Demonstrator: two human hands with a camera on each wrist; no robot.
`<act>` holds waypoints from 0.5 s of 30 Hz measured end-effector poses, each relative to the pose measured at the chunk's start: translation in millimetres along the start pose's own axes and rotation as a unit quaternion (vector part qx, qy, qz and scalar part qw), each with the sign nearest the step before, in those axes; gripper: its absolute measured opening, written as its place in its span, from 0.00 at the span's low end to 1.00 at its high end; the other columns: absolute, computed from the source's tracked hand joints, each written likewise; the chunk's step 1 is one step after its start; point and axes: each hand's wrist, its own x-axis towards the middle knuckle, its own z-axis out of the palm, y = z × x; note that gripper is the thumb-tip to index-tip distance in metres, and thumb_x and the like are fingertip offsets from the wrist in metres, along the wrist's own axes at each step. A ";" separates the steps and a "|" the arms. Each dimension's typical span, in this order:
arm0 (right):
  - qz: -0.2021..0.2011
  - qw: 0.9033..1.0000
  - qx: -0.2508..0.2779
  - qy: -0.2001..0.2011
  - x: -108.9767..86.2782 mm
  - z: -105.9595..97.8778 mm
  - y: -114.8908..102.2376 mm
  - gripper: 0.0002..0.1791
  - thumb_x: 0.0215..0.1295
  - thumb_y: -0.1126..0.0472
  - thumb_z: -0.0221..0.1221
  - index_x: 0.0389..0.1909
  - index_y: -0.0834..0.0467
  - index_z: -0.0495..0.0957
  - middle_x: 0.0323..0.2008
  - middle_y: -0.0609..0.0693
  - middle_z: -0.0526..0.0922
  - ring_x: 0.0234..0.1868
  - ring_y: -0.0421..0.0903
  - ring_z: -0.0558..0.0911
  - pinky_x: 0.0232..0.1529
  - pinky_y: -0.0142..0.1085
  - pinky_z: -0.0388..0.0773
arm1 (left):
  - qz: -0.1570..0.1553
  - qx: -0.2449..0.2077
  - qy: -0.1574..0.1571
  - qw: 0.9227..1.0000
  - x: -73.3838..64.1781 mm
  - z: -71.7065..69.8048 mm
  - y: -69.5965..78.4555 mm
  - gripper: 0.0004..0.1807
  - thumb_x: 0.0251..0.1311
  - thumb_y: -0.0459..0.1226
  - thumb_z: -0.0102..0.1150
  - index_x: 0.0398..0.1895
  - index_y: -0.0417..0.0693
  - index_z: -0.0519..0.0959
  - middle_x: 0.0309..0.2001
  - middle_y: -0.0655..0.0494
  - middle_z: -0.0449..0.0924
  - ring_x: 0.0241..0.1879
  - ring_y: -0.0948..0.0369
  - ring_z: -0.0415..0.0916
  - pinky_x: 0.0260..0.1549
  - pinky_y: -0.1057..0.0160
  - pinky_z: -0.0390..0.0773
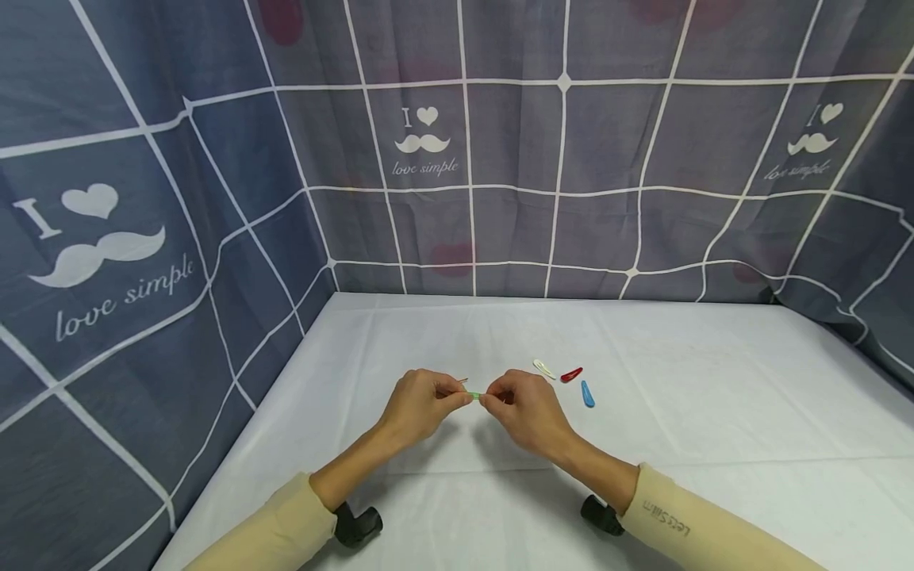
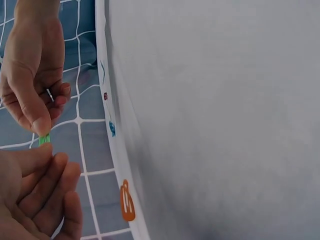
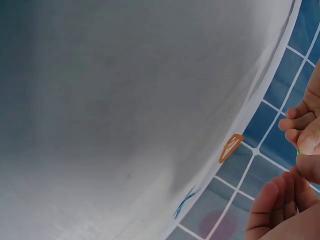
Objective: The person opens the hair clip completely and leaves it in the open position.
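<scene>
1. A bright green piece, seemingly a hair clip (image 1: 474, 395), is pinched by the left hand (image 1: 420, 406) and the right hand (image 1: 528, 411), above the table (image 1: 714, 373).
2. White cloth (image 1: 785, 492) is spread there.
3. Behind, a grey checked curtain (image 1: 514, 143) is hung.

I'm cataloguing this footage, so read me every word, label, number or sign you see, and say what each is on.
"I", heart, moustache, "love simple": left curtain panel.
"I", heart, moustache, "love simple": back curtain panel, left of centre.
"I", heart, moustache, "love simple": back curtain panel, right end.
Right sleeve: lettering too small and blurred to read surely.
Green clip: too small to tell.
</scene>
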 end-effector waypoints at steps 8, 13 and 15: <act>0.003 0.999 0.012 -0.050 0.0 -0.1 2.4 0.04 0.58 0.63 0.68 0.33 0.57 0.85 0.28 0.40 0.79 0.28 0.39 0.75 0.30 0.33 0.74 | -0.018 -0.008 -0.026 0.999 -1.6 -6.7 -2.3 0.03 0.58 0.35 0.69 0.32 0.46 0.88 0.33 0.59 0.86 0.32 0.65 0.82 0.33 0.64 0.80; -0.015 0.997 0.005 -0.082 -1.8 -0.3 5.2 0.04 0.59 0.63 0.66 0.35 0.55 0.85 0.28 0.39 0.78 0.30 0.39 0.75 0.32 0.34 0.73 | -0.026 -0.002 -0.049 0.998 -2.0 -9.7 -6.5 0.02 0.58 0.35 0.69 0.28 0.49 0.87 0.30 0.63 0.84 0.31 0.65 0.80 0.29 0.65 0.76; -0.021 0.995 0.005 -0.093 -2.7 -0.2 6.7 0.04 0.59 0.64 0.66 0.35 0.56 0.85 0.28 0.39 0.78 0.30 0.38 0.75 0.32 0.34 0.73 | -0.029 0.004 -0.063 0.998 -2.2 -10.8 -8.6 0.04 0.58 0.35 0.69 0.26 0.51 0.86 0.27 0.65 0.82 0.30 0.64 0.78 0.26 0.66 0.74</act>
